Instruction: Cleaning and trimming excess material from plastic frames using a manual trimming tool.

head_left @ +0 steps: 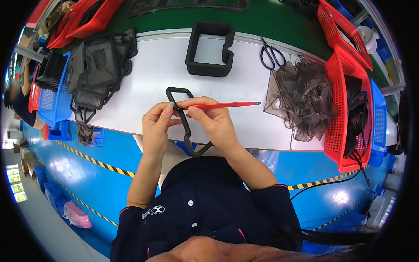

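Over the table's near edge, my left hand [155, 126] pinches the side of a thin black frame [187, 127], which looks like a soft gasket with one notched side. My right hand [217, 126] grips a slim red strip [233, 105] between thumb and fingers. That strip points right and has a small hole in its dark outer end. Its inner end meets the frame between my two hands; the exact contact is hidden by fingertips. Beyond my hands stands a neat stack of similar black frames [209, 70].
Black-handled scissors [273, 59] lie beside a heap of dark sheer mesh pieces [305, 98]. At the right edge stands a red basket [336, 135] with dark items and cords. Mesh-covered frames [98, 65] pile up on the left, next to a blue basket [50, 105].
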### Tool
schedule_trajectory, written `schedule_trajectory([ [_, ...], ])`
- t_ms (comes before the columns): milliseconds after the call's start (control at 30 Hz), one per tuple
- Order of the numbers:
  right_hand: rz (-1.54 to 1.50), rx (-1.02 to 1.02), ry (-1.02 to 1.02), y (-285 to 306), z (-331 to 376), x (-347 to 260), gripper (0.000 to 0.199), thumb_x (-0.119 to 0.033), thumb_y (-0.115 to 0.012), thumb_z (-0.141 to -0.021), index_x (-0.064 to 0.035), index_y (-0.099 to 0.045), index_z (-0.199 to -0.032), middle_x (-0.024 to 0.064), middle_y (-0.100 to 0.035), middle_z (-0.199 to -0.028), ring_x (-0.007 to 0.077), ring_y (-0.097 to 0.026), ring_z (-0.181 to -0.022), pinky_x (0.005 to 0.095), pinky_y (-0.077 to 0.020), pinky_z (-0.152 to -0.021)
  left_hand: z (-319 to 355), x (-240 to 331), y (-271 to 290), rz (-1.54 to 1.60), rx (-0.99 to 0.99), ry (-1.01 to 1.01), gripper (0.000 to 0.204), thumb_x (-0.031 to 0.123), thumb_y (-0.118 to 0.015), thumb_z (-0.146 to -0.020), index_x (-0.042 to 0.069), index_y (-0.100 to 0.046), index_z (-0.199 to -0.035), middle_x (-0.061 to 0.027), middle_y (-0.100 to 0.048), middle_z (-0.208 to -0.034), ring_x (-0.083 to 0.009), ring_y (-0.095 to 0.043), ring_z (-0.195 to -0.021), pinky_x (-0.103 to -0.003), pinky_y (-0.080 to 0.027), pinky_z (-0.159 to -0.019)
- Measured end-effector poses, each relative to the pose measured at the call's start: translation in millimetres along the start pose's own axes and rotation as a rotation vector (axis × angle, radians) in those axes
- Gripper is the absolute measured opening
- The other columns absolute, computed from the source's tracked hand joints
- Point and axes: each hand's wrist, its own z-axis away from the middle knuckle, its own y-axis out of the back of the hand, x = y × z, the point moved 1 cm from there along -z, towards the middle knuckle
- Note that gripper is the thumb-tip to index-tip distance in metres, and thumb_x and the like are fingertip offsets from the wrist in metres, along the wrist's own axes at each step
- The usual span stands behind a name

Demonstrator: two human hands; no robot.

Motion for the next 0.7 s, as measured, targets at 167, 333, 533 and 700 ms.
schedule_trajectory([
  [167,0.069,0.032,0.025,-5.2,4.5,-0.4,0.019,-0.013,-0.056,-0.091,-0.0011,-0.063,-0.104,0.0068,-0.064,-0.1,0.0125,-0.058,-0.092,0.0266,-0.0464,-0.082,-0.1,3.8,1.2,0.059,-0.006,0.004,0.021,0.018,-0.058,-0.09,-0.002,-0.063,-0.096,-0.0068,-0.064,-0.088,-0.0113,-0.061,-0.08,-0.025,-0.054,-0.065],
  [333,0.044,0.066,0.026,-8.6,6.0,3.2,0.016,-0.011,-0.057,-0.09,-0.0019,-0.063,-0.102,0.0017,-0.061,-0.092,0.0082,-0.055,-0.086,0.023,-0.0427,-0.079,-1.3,2.9,3.1,0.018,0.007,0.008,0.022,0.018,-0.059,-0.09,-0.002,-0.064,-0.097,-0.0082,-0.066,-0.09,-0.0112,-0.061,-0.077,-0.025,-0.054,-0.064],
  [533,0.029,0.038,0.022,-7.2,5.1,7.4,0.016,-0.011,-0.057,-0.09,-0.0016,-0.063,-0.102,0.0022,-0.06,-0.093,0.0085,-0.055,-0.085,0.0234,-0.0429,-0.078,3.0,4.9,1.1,-0.04,0.03,0.003,0.024,0.018,-0.055,-0.092,-0.004,-0.062,-0.098,-0.0104,-0.065,-0.089,-0.0145,-0.063,-0.079,-0.028,-0.055,-0.067],
  [700,0.04,0.044,0.034,-7.2,6.1,5.5,0.016,-0.011,-0.057,-0.09,-0.0016,-0.062,-0.102,0.0028,-0.061,-0.093,0.009,-0.055,-0.086,0.0235,-0.0433,-0.079,2.7,3.3,-0.1,-0.007,0.005,-0.003,0.024,0.019,-0.055,-0.092,-0.003,-0.062,-0.098,-0.0105,-0.065,-0.091,-0.0148,-0.063,-0.08,-0.029,-0.055,-0.067],
])
